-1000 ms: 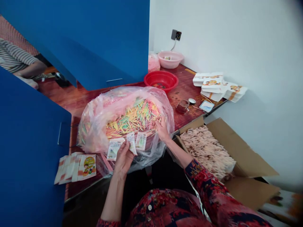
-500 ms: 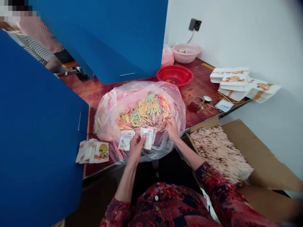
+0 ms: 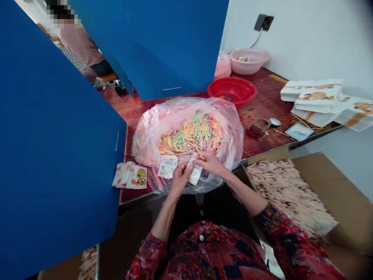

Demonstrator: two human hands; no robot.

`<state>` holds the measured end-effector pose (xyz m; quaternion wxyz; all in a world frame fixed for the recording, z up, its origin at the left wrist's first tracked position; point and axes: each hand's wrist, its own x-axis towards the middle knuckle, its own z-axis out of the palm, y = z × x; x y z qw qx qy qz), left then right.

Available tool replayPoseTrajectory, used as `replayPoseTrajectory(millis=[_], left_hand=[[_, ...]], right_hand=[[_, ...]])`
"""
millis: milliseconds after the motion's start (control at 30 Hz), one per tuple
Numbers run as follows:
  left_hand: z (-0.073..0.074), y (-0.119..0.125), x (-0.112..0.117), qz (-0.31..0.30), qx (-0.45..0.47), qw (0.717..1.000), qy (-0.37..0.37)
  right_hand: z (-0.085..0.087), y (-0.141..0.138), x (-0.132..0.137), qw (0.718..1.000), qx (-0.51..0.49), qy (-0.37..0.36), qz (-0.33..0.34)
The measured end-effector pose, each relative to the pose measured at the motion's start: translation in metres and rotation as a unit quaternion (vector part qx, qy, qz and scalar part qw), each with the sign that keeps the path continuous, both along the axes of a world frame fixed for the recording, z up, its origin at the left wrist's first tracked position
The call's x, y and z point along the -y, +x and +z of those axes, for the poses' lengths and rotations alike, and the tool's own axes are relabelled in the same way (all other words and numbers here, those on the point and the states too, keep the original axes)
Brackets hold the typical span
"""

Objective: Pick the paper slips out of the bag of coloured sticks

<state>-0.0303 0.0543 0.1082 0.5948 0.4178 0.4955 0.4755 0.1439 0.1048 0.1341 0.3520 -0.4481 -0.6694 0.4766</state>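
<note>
**Tight on the left, looser on the right**

Nearest: front edge of the tabletop [image 3: 252, 146] runs beneath the plastic bag [image 3: 186, 107], whose clear film spills over it. Both forearms cross this edge. Open carton [image 3: 329, 182] just outside the right forearm, below the edge, filled with pale, bundled pieces.

Left hand [image 3: 180, 178] pinches a small packet [image 3: 191, 161] between thumb and fingers, over the bag's front film. Right hand [image 3: 211, 162] has its fingertips at the packet's upper end; whether they grip cannot be told. Packet whitish, narrow, tilted, print too small to read. A second packet [image 3: 195, 176] lies just behind and below it; printed packets [image 3: 168, 167] lie left of the left hand.

Farther left, fanned wrappers [image 3: 140, 178] sit close against the left blue panel [image 3: 58, 136]; little room there. Beyond the hands, the bag gapes, heaped with thin sticks [image 3: 186, 138] in yellow, green and pink.

Right of the bag, a bare strip of tabletop, then glass jar [image 3: 258, 128] and notepad [image 3: 299, 132].

Far side: red basin [image 3: 254, 94] just behind the bag, pink basin [image 3: 249, 69] farther back near the wall; far blue panel [image 3: 175, 46] closes off the back left.
</note>
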Motion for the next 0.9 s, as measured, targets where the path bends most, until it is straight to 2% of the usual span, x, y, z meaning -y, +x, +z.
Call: replayPoseTrajectory(millis=[133, 233, 333, 400, 467, 533, 700, 900], left_hand=[[0.002, -0.002, -0.001, 0.031, -0.034, 0.999, 0.018], [0.003, -0.003, -0.001, 0.049, -0.066, 0.996, 0.036], [0.003, -0.005, 0.001, 0.057, -0.077, 0.995, 0.038], [0.002, -0.005, 0.003, 0.056, -0.08, 0.995, 0.035], [-0.001, -0.006, 0.006, 0.046, -0.084, 0.995, 0.023], [-0.004, -0.005, 0.008, 0.037, -0.079, 0.996, 0.009], [-0.009, 0.001, 0.009, 0.035, -0.042, 0.998, -0.007], [-0.005, 0.007, 0.008, 0.049, -0.008, 0.999, -0.01]], right_hand=[[0.004, -0.008, 0.006, 1.0, -0.01, -0.005, -0.018], [0.005, -0.013, 0.01, 0.99, -0.088, -0.102, -0.039], [0.001, -0.011, 0.01, 0.944, -0.205, -0.252, -0.059], [0.0, -0.007, 0.007, 0.908, -0.294, -0.284, -0.093], [0.003, -0.005, 0.003, 0.885, -0.368, -0.252, -0.13], [0.01, -0.006, 0.0, 0.88, -0.41, -0.189, -0.147], [0.029, -0.022, 0.0, 0.9, -0.409, -0.057, -0.141], [0.027, -0.035, 0.006, 0.921, -0.369, -0.025, -0.122]])
